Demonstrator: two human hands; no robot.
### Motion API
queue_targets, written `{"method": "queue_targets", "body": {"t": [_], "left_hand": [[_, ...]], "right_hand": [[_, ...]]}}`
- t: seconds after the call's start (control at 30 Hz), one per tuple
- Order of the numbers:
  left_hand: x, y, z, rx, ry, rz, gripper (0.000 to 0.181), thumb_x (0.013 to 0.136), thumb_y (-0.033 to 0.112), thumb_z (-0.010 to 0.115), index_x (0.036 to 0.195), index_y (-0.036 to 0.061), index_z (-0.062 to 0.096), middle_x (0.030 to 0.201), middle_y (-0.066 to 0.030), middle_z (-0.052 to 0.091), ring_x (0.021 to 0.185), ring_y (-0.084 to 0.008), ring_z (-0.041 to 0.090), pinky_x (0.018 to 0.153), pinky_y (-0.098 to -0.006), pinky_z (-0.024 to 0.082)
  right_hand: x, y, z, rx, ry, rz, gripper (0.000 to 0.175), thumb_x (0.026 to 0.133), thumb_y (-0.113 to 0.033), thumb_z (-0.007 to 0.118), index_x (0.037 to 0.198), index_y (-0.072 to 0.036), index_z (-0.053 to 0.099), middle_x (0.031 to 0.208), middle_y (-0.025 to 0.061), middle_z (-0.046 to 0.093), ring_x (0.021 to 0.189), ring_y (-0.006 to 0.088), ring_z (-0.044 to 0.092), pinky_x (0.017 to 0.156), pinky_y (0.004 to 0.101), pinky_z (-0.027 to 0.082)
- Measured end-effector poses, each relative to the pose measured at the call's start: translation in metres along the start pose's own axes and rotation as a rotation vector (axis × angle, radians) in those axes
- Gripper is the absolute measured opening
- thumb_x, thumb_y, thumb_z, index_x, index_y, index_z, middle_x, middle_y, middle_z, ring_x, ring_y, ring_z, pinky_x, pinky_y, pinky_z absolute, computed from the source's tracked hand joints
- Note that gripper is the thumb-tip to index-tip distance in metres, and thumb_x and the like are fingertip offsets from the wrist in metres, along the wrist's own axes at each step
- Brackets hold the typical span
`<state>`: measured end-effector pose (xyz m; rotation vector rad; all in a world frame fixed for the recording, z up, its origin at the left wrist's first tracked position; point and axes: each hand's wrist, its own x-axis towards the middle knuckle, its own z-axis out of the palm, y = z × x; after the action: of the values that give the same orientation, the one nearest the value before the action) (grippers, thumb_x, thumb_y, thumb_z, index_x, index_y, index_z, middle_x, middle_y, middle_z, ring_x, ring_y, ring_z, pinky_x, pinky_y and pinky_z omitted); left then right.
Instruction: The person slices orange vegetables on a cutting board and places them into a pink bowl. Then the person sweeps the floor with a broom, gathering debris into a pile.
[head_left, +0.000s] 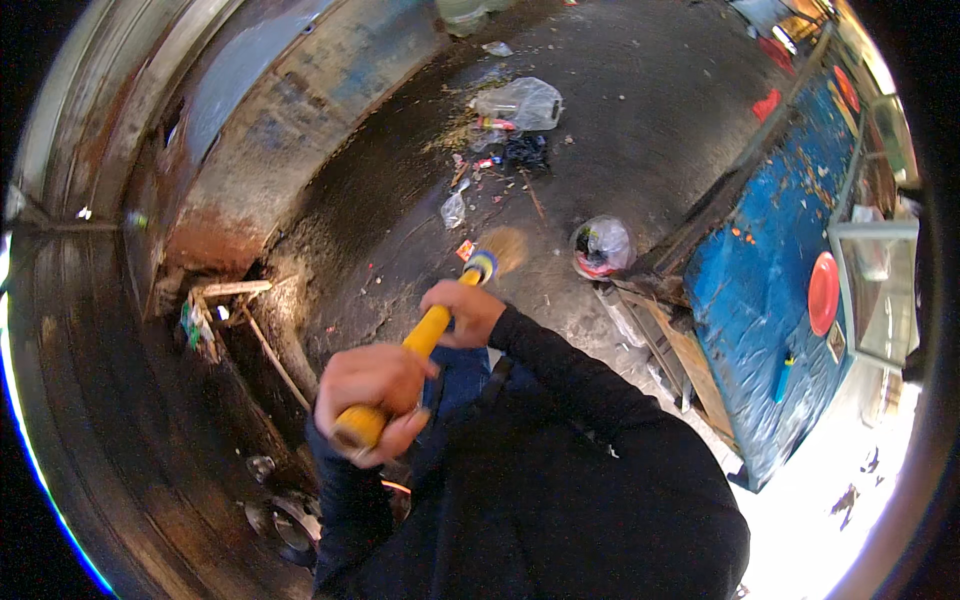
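Note:
My left hand (371, 397) grips the top end of a broom's yellow handle (429, 330). Lower down the same handle, my right hand (466, 311) is closed around it. The broom's straw bristles (504, 250) are blurred and lie over the dark floor, beside a small red and yellow wrapper (466, 249). Beyond them, a heap of litter holds a clear plastic bag (525, 103), a black plastic bag (526, 152) and small scraps. A smaller crumpled clear bag (454, 208) lies nearer the broom.
A round container (602, 247) with plastic waste stands right of the bristles. A table with a blue plastic cover (739, 300) carries a red plate (823, 293) at the right. At the left are a worn metal panel (247, 180) and a wooden frame (236, 288).

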<state>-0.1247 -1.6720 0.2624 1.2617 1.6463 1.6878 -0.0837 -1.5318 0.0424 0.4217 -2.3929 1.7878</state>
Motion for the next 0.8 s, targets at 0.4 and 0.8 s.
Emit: {"method": "queue_targets", "body": {"t": [0.4, 0.8], "left_hand": [[-0.071, -0.1, 0.063, 0.371, 0.041, -0.451, 0.017, 0.078, 0.016, 0.072, 0.083, 0.0068, 0.058, 0.076, -0.0108, 0.059, 0.073, -0.0287, 0.061, 0.064, -0.0394, 0.046], [-0.135, -0.023, 0.04, 0.059, 0.514, -0.319, 0.029, 0.076, 0.002, 0.066, 0.105, 0.004, 0.062, 0.086, -0.0092, 0.064, 0.086, -0.0284, 0.063, 0.1, -0.046, 0.041]], "right_hand": [[-0.053, 0.083, 0.099, 0.529, -0.577, 0.3, 0.026, 0.072, -0.028, 0.068, 0.094, -0.014, 0.068, 0.088, 0.0076, 0.067, 0.086, 0.0226, 0.063, 0.078, 0.0348, 0.048], [-0.018, 0.055, 0.074, -0.116, -0.309, -0.025, 0.021, 0.066, -0.011, 0.071, 0.085, -0.012, 0.063, 0.077, 0.0085, 0.064, 0.075, 0.0322, 0.061, 0.07, 0.0406, 0.049]]}}
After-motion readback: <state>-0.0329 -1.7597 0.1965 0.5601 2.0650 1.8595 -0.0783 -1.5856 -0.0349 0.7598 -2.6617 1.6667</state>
